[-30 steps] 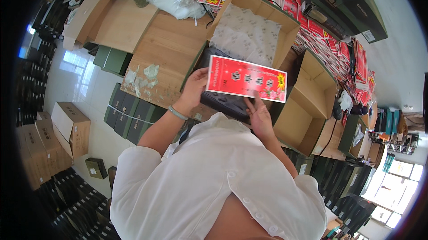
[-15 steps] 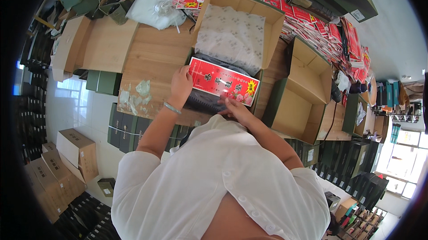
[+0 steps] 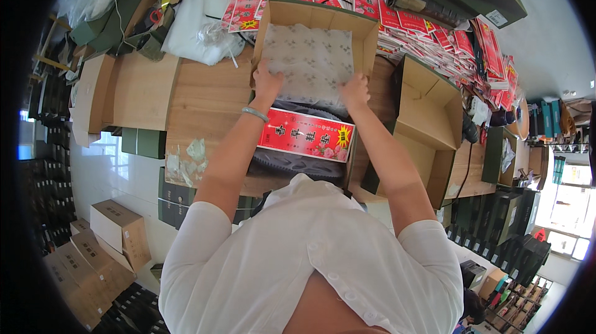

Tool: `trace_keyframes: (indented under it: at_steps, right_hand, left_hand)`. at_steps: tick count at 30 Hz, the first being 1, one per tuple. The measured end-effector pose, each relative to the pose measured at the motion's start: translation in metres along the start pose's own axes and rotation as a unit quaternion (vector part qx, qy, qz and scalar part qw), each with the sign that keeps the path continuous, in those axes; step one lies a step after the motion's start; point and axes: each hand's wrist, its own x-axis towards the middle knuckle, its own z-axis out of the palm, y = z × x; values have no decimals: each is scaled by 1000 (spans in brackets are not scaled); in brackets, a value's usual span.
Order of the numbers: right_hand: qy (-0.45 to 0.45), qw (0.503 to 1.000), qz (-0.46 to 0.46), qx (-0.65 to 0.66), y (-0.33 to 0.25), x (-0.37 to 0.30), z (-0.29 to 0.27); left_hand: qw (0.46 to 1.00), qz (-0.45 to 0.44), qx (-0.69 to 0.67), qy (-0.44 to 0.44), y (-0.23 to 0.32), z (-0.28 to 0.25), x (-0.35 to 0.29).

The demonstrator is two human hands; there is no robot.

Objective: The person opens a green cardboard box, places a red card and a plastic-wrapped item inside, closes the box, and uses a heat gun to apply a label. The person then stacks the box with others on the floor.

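Note:
A sheet of patterned tissue paper (image 3: 310, 54) lies up inside the raised lid (image 3: 366, 36) of an open shoebox. My left hand (image 3: 268, 82) is closed on the paper's left edge, and my right hand (image 3: 355, 92) pinches its lower right edge. Below the paper, dark shoes (image 3: 298, 167) with ridged soles fill the box's lower part. Flat across the shoes rests a red packet (image 3: 307, 135) printed with pink flowers and a yellow burst. Neither hand touches the packet. Some fingertips are hidden by the paper and the hands themselves.
Beside the box on the right stands another open, bare-bottomed shoebox (image 3: 428, 120). Many red packets (image 3: 410, 51) are heaped along the back. White plastic wrap (image 3: 202, 30) lies at back left, near an open brown box (image 3: 139, 95). Cartons (image 3: 118, 234) stand on the floor.
Both hands have left the red packet and moved up to the tissue paper's sides. The packet stays on the shoes. My view has shifted slightly.

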Motion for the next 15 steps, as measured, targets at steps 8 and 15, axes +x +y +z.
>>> trace_keyframes:
  at_steps: [8, 15]
  right_hand:
    - [-24, 1000, 6, 18, 16, 44, 34]
    - [50, 980, -100, 168, 40, 26, -16]
  left_hand:
    - [960, 0, -252, -120, -5, -15, 37]
    - [907, 62, -387, -156, 23, -40, 36]
